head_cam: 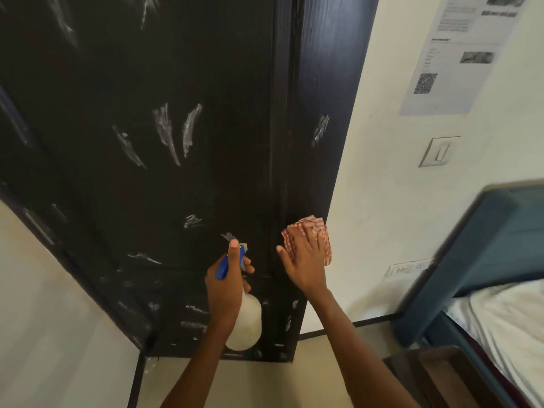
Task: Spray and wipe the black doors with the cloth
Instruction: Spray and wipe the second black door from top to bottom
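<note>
Left hand (pixel 228 275): fingers curled round the neck of a white plastic spray bottle with blue trigger head (pixel 245 319), nozzle facing the door. Right hand (pixel 306 260): fingers straight, pressing a red-and-white checked cloth (pixel 318 231) flat against the door's right edge. Black wooden door (pixel 176 83): far, white smears across it. Right: blue bed frame (pixel 485 245), white wall switch (pixel 438 151).

Two arms enter from the lower edge, both bare from the frame's bottom to the wrist: no sleeves, cuffs, gloves, watch or bands show. Left hand (pixel 228 279): bare, no rings visible, thumbnail short and plain. Right hand (pixel 304 262): bare, no rings visible, fingers slender; nails not clear enough to tell.
</note>
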